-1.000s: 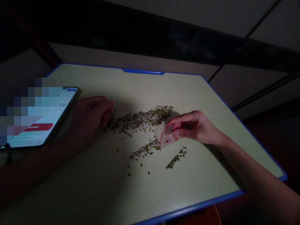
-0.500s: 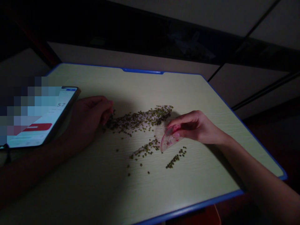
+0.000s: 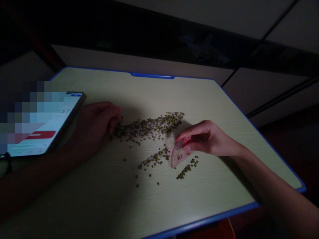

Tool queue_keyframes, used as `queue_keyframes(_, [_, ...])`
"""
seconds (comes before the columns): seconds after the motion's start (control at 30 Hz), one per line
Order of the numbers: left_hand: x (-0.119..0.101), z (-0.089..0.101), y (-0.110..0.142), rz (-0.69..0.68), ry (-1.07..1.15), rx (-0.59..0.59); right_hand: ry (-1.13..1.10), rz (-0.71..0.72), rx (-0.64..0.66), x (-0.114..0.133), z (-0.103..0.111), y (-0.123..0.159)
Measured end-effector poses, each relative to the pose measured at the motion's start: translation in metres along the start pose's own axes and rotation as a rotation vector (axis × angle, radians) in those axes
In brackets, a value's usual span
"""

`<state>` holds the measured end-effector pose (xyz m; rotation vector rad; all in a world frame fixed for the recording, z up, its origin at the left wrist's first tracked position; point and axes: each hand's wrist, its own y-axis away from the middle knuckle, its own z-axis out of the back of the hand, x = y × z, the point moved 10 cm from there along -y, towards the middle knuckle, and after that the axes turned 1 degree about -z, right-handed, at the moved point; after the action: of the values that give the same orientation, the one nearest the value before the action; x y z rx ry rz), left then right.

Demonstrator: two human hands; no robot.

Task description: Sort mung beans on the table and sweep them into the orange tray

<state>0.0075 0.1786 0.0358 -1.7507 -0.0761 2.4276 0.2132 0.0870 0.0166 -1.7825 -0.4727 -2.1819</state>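
My right hand point(image 3: 201, 137) pinches a clear plastic protractor point(image 3: 178, 155) with a curved red line, tilted with its lower edge close to the tabletop. It stands between a short row of green beans point(image 3: 186, 168), which look like mung beans, and a small strip of beans mixed with pale grains point(image 3: 154, 158). Farther back lies a larger long heap of green beans and pale, rice-like grains point(image 3: 152, 126). At the left end of this heap rests my left hand point(image 3: 99, 116), its fingers closed; whether anything is between them is hidden.
A lit phone or tablet point(image 3: 64, 116) lies at the left, partly pixelated. The pale table point(image 3: 211, 205) has a blue rim. Several stray beans point(image 3: 150, 175) are scattered near the front. Dark-banded cabinet panels point(image 3: 269, 89) stand behind.
My right hand has moved slightly toward me with the protractor, bringing its lower edge nearer the short row of beans. My left hand and the heaps look the same.
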Motion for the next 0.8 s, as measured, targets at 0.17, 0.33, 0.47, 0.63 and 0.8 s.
queue_keyframes(0.17, [0.001, 0.000, 0.000, -0.016, 0.028, -0.017, -0.034, -0.017, -0.088, -0.004, 0.012, 0.000])
queue_keyframes(0.33, [0.000, 0.000, 0.001, 0.012, 0.015, -0.010, -0.039, -0.027, -0.164, -0.005, 0.025, 0.000])
queue_keyframes(0.47, [-0.004, -0.001, 0.004, 0.035, -0.016, -0.007, -0.036, -0.028, -0.175, -0.005, 0.025, 0.000])
queue_keyframes(0.63, [-0.005, -0.001, 0.005, 0.051, -0.057, -0.006, -0.019, -0.040, -0.146, -0.006, 0.019, 0.001])
queue_keyframes(0.8, [-0.007, 0.000, 0.004, 0.053, -0.052, -0.011, -0.004, -0.051, -0.157, -0.006, 0.018, 0.001])
